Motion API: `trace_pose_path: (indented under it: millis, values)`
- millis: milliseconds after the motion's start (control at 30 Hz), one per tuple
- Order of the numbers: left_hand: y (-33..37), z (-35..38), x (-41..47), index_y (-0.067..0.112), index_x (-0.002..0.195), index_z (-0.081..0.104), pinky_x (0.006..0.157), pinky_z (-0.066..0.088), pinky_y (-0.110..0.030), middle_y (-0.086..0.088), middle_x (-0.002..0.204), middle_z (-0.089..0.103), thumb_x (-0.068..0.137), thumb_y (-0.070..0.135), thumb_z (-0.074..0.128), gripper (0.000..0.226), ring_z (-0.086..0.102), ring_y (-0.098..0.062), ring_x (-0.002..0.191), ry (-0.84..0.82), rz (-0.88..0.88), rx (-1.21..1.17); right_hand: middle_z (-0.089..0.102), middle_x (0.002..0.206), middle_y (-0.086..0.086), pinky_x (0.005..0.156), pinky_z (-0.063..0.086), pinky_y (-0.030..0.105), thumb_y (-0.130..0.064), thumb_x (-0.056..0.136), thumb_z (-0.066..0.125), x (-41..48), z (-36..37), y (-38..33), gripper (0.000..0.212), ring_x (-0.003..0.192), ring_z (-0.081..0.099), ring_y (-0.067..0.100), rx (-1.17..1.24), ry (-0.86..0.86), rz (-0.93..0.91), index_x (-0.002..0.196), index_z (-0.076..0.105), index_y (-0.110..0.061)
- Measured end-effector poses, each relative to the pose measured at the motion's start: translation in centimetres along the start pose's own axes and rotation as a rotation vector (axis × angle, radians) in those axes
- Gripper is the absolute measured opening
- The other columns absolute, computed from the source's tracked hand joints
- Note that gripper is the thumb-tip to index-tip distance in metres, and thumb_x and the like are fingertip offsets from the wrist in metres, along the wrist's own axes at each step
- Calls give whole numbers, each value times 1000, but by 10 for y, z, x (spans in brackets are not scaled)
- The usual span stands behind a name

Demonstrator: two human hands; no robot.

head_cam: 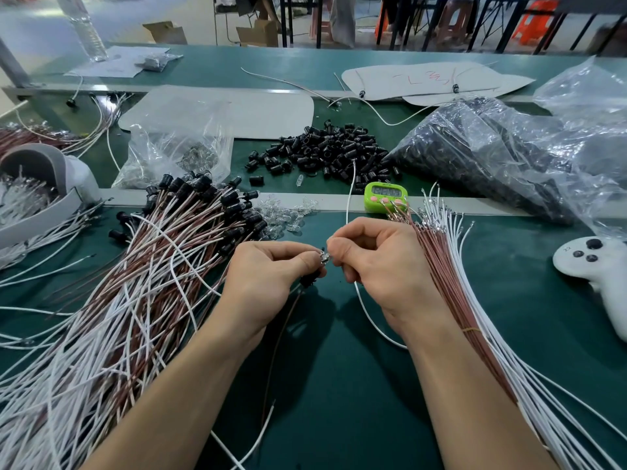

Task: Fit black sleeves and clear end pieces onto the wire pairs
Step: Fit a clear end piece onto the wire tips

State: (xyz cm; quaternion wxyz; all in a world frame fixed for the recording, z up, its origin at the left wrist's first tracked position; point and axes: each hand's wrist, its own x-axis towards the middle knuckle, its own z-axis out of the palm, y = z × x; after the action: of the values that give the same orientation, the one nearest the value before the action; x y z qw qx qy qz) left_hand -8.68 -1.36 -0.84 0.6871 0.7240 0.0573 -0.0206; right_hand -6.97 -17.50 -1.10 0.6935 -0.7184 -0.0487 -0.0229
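Small clear glassy end piece [325,258] up off the mat, pinched between left hand [268,279] and right hand [376,262]. Short black plastic sleeve [308,280] sits just below it on the thin brown-and-white wire pair [369,317], whose tails trail down onto the mat.

Dark green matted workbench [339,385], with a lime-green plastic digital timer [386,195] sitting mid-bench. Behind the timer there's a loose heap of small black plastic sleeves [325,154]. To its right, a crinkly clear bag of more black sleeves [492,154] plus a white game controller [597,266]. Just in front of it, a bundle of bare red and white wires [451,283]. To its left, scattered clear end pieces [288,215] and a messy pile of sleeved red and white wires [135,266].
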Motion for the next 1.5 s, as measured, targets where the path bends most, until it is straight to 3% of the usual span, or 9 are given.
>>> trace_pose_path:
  millis: [233,367,633,767,833,1067,1200,1267,1500]
  values:
    - [2,-1,-1,16,76,84,65,53,-17,-12,72,77,82,1,78,17,67,-12,65,-14,27,-3,65,58,8,48,45,26,-11,82,76,0,-1,1,11,46,51,14,-58,-4,-34,74,75,-18]
    - [1,-3,-2,21,77,84,65,53,-18,-9,72,77,81,4,79,18,67,-11,65,-35,63,44,65,57,-4,51,45,24,-18,80,76,-2,-1,-2,8,48,54,8,-153,-38,-112,73,73,-21]
    - [0,-3,-4,18,78,84,62,52,-17,-8,71,77,80,3,79,15,66,-8,61,-16,92,63,70,67,-7,58,47,19,-13,86,79,-5,-1,-2,16,59,60,6,-294,-30,-233,74,71,-21]
    - [0,-5,-4,15,80,84,74,50,-21,-12,76,77,78,18,83,4,68,-10,70,-93,30,-18,72,69,-9,60,51,20,-13,85,79,-6,-1,-7,18,61,66,9,-260,-52,-277,74,71,-25]
    - [-1,-8,-2,11,81,83,83,49,-28,-16,77,76,71,24,82,16,68,-16,75,-117,-24,-83,73,69,-7,59,53,22,-17,83,79,-8,1,-9,13,60,67,11,-246,-52,-286,74,72,-24]
    - [1,-6,0,6,75,80,76,53,-26,-14,75,73,67,25,81,21,67,-19,76,-141,-67,-238,69,64,9,49,40,22,-18,74,82,-7,10,-6,6,49,51,12,139,-44,6,76,78,-15]
    - [2,-4,0,12,69,80,75,51,-30,-12,71,73,73,15,77,6,67,-19,68,-50,-59,-238,75,68,10,49,42,20,-10,75,80,-8,6,-4,7,51,54,12,57,-101,28,71,78,-15]
    - [1,-4,0,14,69,80,75,51,-32,-12,71,73,80,7,75,14,67,-19,67,-27,-45,-218,75,68,9,49,41,22,-13,74,80,-8,8,-3,4,54,53,15,32,-85,32,71,79,-15]
    - [1,-4,1,15,67,80,70,54,-18,-7,67,74,84,1,75,23,68,-14,66,18,59,-115,71,63,11,45,39,20,-10,69,78,-7,12,-4,4,48,52,10,136,-59,90,67,78,-13]
